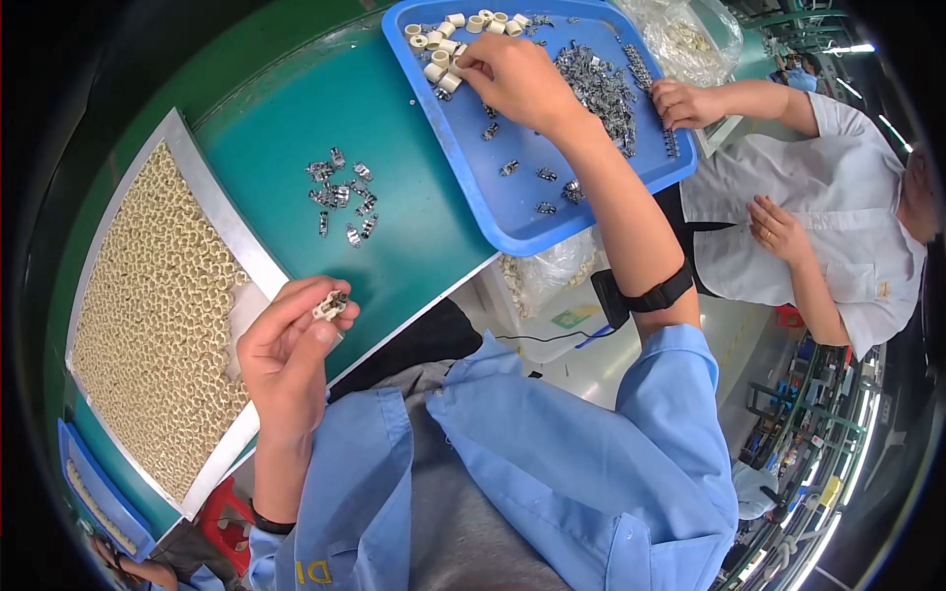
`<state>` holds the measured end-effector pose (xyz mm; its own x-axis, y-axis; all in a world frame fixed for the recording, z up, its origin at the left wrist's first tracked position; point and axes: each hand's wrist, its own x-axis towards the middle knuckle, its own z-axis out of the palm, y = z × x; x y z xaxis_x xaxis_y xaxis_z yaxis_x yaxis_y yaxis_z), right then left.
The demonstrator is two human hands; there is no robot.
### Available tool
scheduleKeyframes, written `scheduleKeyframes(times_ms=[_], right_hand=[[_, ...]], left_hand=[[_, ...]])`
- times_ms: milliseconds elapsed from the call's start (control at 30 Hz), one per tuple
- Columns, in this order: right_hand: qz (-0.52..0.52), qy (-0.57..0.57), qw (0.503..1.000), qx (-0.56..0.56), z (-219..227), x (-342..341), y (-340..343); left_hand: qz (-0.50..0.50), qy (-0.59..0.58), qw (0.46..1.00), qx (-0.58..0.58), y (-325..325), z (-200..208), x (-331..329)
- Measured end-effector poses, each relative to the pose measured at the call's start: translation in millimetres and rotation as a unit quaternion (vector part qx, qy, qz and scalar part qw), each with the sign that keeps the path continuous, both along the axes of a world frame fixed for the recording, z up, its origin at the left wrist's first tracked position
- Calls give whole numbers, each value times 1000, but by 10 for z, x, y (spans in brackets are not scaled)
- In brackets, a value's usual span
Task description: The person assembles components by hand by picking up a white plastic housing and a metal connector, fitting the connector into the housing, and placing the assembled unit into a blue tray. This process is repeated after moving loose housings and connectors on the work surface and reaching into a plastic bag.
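Observation:
My left hand point(294, 340) pinches a small cream part with metal pieces in it point(331, 306) between thumb and fingers, just over the near edge of the green table. Out over the blue tray point(473, 192), my right hand point(517, 81) has its thumb and fingertips closed around a cream cylinder point(456, 69) among several other cream cylinders point(440, 57) in the tray's far left corner. A heap of small silvery metal parts point(603, 94) fills the tray's right side, and a few lie scattered nearer. More metal parts point(340, 194) form a loose cluster on the table.
A white-rimmed board packed with rows of cream parts point(158, 325) lies at left. A co-worker's hand point(685, 103) rests at the tray's right edge; their other hand point(778, 229) hangs nearby. A plastic bag of cream parts point(690, 39) stands behind, and a white bin point(522, 310) below the tray.

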<state>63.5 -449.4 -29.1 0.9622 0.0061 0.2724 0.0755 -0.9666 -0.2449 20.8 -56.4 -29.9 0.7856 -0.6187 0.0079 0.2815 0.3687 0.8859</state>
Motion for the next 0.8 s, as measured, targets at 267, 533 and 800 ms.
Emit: scheduleKeyframes(times_ms=[267,533,800], right_hand=[[-29,-38,871,489,413,-503,502],[62,-46,739,670,630,-988,1367],[116,-38,858,500,636,-1141,1624]], left_hand=[[21,-79,997,11,-167,151,53],[32,-157,987,6,-322,285,52],[22,-271,961,43,-228,360,80]])
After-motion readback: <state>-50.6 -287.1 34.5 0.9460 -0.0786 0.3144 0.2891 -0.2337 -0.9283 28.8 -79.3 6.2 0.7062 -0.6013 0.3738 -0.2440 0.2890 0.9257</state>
